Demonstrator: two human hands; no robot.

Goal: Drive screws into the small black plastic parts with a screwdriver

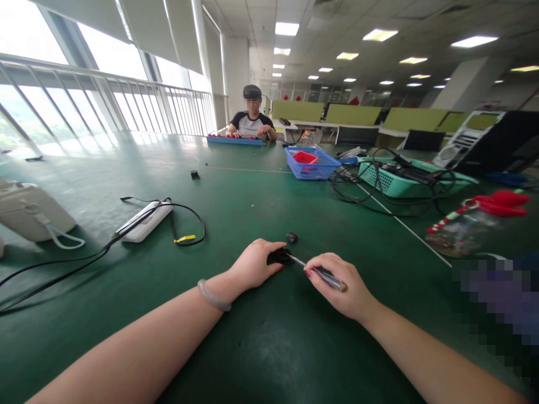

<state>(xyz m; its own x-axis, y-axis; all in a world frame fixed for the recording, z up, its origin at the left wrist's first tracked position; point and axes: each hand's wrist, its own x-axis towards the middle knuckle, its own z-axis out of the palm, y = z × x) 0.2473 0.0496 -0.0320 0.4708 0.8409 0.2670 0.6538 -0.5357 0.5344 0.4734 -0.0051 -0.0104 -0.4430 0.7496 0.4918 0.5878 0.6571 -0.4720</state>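
Head view. The left hand (255,262) rests on the green desk (261,336) near its near edge, fingers closed around a small black part (279,257) and pinning it to the surface. The right hand (339,285) holds a slim screwdriver (320,273), fingers pinched together on its shaft, with the tip touching the black part. A second small black piece (292,238) lies just beyond the hands. Toward the left edge lies a white device (145,220) with a black cable (185,216). At the far end a seated person (251,119) works at a blue tray (234,140). A blue basket (312,163) and teal basket (404,178) stand toward the right edge.
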